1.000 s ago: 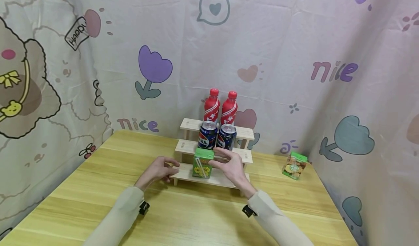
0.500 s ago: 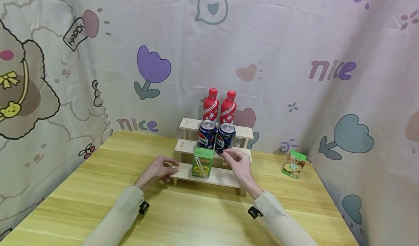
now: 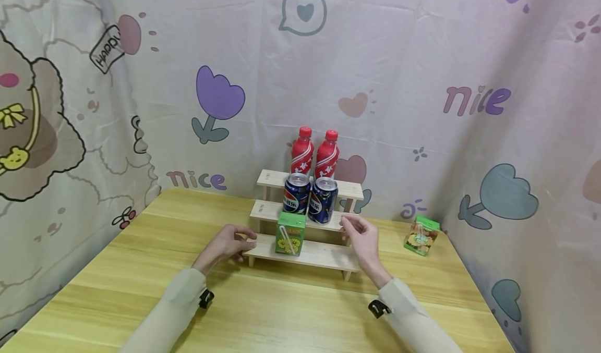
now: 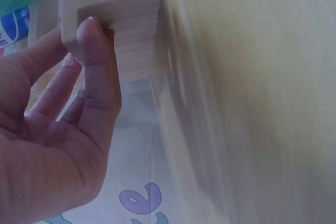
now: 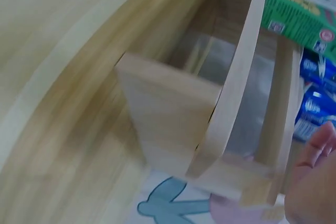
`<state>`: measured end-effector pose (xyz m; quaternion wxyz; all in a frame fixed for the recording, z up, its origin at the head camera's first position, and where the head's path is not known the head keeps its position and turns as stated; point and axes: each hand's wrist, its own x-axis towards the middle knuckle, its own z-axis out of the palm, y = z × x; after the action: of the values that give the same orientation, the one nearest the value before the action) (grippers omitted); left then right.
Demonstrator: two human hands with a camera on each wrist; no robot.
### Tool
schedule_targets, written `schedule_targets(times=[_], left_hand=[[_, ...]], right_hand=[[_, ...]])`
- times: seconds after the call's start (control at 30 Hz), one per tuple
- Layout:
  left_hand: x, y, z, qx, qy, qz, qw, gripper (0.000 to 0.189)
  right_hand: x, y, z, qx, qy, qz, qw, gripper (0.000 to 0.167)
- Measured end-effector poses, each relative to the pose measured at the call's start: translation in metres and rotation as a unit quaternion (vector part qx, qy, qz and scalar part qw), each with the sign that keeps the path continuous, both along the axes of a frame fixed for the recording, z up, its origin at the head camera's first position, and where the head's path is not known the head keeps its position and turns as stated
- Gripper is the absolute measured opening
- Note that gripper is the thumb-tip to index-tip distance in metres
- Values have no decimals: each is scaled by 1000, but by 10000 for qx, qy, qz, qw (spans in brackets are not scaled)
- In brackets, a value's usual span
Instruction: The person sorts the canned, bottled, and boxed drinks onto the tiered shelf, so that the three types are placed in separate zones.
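A three-step wooden display shelf (image 3: 324, 254) stands on the table. My left hand (image 3: 230, 242) grips the left end of its lowest step; in the left wrist view the thumb and fingers of that hand (image 4: 68, 108) lie around the board's end. A green juice box (image 3: 290, 234) with a straw stands on the lowest step. Two blue cola cans (image 3: 296, 194) are on the middle step, and two red bottles (image 3: 327, 157) on the top one. My right hand (image 3: 363, 241) hovers by the shelf's right end, fingers loosely bent and holding nothing.
Another juice box (image 3: 422, 235), with a green top, stands at the table's right rear. Behind the wooden table (image 3: 281, 311) hangs a printed cloth (image 3: 389, 56), which also runs along both sides.
My right hand has let go of the green juice box and moved right, to the shelf's right end. The left hand has stayed on the shelf.
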<state>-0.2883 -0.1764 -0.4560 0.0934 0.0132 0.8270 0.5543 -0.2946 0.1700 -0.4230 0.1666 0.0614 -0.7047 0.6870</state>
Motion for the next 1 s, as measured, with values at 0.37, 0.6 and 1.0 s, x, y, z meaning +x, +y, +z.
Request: schedule_targets(times=[0.37,0.6,1.0], left_hand=[[1,0,1,-26,68,-58,10000,28],[1,-1,2,-17,19,-17,10000,28],[2,1,2,-42,-36,64,10000,29]], right_hand=[[-8,37,-10,15,-118,-1068,9942,26],[-11,56,-17,70,-359,-1371,9899,26],[-18,84,-34,-319,-550,-1881,9801,32]])
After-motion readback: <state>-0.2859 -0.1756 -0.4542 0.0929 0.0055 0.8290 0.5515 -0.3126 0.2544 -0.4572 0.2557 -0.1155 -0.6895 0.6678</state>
